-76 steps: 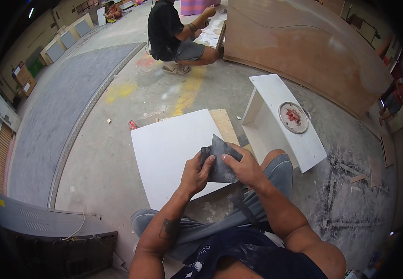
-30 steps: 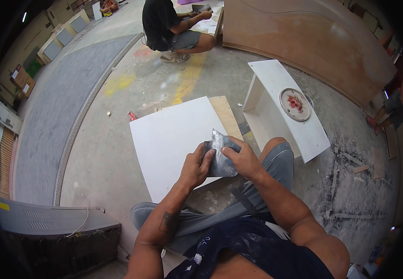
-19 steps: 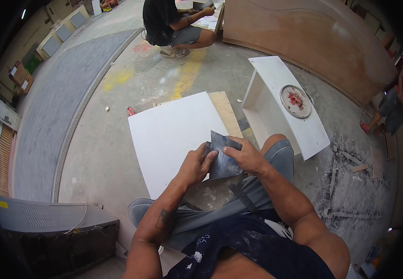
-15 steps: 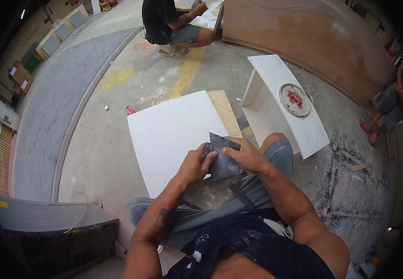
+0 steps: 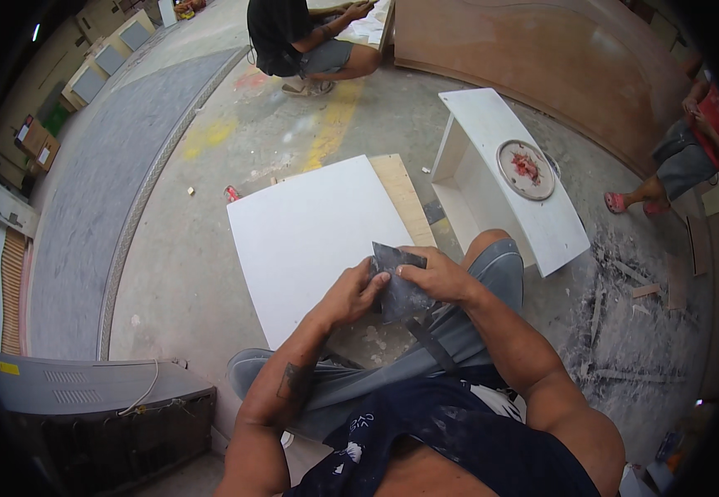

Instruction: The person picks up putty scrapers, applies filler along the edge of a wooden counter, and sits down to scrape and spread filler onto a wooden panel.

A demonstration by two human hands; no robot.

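Observation:
A dark, dusty sheet of sandpaper (image 5: 403,300) is held in front of me, over the near right edge of a white flat panel (image 5: 314,228). My left hand (image 5: 352,291) pinches its left side, thumb on top. On its upper right side my right hand (image 5: 440,276) grips it, thumb also on top. The fingers underneath are hidden by the sheet. The white panel rests partly over a pale plywood board (image 5: 403,186) on the floor.
Right of the panel stands a white open box-like cabinet (image 5: 513,149), bearing a round lid (image 5: 508,187) with reddish paste. A person (image 5: 309,41) squats ahead; another person (image 5: 682,149) is at the right. A grey metal unit (image 5: 86,383) stands at left.
The sandpaper has tilted and its lower part has shifted in my hands, both still gripping it. The person at the right has come further into view.

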